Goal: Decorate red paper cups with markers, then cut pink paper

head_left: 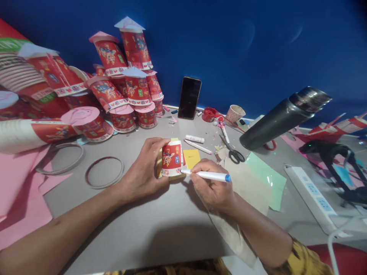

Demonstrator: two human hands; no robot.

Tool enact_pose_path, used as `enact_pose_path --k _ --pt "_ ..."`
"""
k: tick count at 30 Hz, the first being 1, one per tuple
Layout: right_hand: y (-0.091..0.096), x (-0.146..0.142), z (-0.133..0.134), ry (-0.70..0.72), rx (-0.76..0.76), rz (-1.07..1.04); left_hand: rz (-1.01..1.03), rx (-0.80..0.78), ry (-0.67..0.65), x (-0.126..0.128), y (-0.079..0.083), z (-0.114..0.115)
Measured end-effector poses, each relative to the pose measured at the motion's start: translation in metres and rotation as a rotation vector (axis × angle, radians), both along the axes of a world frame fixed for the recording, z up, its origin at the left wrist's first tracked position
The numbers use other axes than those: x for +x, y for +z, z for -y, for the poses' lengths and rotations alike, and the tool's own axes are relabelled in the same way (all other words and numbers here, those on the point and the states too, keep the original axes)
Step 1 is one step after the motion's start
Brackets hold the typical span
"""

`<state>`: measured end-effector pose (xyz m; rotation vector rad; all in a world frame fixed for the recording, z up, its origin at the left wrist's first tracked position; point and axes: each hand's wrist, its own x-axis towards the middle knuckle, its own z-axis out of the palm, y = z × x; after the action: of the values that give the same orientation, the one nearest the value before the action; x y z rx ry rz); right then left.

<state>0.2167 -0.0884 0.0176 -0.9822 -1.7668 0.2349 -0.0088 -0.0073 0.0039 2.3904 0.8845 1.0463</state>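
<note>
Head view: L hand [147,168] is partly closed, gripping a red/white paper cup [171,156] by its L side, fingertips at the top edge; some fingers hidden. R hand [213,187] is closed in a writing grip on a white marker [210,175], blue end pointing R, tip at cup's lower white band; can't tell if it's touching. Cup's btwn both hands. Yellow paper [192,156] just beyond R fingers; thin pen [198,146] a bit past that; scissors [229,147] beyond R hand, to its R.
</note>
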Motion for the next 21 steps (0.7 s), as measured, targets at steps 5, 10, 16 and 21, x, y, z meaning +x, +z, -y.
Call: enact_pose_path --k 5,10,16,21 --pt "0.0012 0.0006 0.0007 0.007 -0.008 -0.005 -0.003 -0.008 -0.010 0.0003 0.0011 -0.0001" --pt "0.0025 0.0005 0.0005 -0.016 0.002 -0.016 -0.014 -0.044 0.003 -0.0001 0.0011 0.0004" --pt "0.0010 -0.0003 -0.0004 -0.013 -0.002 -0.027 -0.011 -0.027 0.027 0.0003 -0.0001 0.0010" --pt "0.0002 0.0007 -0.0001 -0.045 -0.009 -0.024 -0.028 -0.026 0.017 0.0000 0.0003 0.0006"
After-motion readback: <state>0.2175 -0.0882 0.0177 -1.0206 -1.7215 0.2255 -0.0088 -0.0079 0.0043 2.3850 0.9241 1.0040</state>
